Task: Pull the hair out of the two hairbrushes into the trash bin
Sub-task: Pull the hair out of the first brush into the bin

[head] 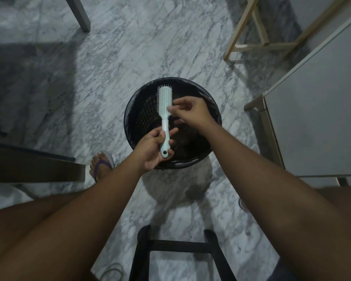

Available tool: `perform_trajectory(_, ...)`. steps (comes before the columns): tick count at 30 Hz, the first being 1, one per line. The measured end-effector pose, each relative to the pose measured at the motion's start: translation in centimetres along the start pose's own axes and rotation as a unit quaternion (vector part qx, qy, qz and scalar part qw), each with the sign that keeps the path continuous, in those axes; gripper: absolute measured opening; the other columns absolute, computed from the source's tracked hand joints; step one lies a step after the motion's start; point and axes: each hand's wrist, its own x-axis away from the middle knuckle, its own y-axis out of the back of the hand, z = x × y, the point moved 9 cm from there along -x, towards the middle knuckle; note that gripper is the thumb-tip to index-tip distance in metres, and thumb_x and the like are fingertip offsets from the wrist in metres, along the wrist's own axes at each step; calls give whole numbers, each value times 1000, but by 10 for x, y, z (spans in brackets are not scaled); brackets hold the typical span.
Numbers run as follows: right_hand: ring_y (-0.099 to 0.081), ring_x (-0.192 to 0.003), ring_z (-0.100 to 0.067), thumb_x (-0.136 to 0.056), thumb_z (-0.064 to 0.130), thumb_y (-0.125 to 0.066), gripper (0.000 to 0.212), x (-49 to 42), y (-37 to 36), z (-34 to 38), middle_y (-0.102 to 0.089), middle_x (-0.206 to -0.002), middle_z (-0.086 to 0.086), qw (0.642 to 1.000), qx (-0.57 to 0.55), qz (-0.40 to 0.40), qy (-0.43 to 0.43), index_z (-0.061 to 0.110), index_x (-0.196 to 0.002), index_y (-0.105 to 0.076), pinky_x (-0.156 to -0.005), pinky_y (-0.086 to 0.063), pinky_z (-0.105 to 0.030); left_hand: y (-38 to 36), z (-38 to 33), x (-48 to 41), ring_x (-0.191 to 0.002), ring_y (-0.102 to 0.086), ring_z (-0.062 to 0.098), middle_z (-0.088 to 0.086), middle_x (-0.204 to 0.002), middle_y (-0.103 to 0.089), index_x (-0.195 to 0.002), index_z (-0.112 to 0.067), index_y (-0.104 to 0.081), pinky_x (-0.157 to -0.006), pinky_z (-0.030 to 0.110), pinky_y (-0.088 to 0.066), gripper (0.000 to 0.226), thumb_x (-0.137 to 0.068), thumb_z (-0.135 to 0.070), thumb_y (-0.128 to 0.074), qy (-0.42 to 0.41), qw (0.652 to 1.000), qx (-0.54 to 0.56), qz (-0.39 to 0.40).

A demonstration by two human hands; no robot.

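My left hand (153, 152) grips the hairbrush (165, 102) by its handle, head pointing away from me, over the open trash bin (130, 128) on the floor. My right hand (190, 112) pinches the bristles at the head's right edge.

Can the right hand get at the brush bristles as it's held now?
Probably yes. The left hand grips the hairbrush by its handle, bristles up over the trash bin, and the right hand has its fingertips at the bristles, nothing between.
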Motion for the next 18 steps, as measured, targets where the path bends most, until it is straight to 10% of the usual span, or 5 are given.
perform_trajectory(18,-74,-84,-24,-97,5,-57,17,-3,15,-9,-73,-101,-19,997,24,-71,-29,-3,-109,-66,-70,-63,-30,2,6,10,-75,-59,14,3,-120,-71,-133,-11,-50,-57,29,-46,30,-105,-16,-40,19,1000,-23,-4)
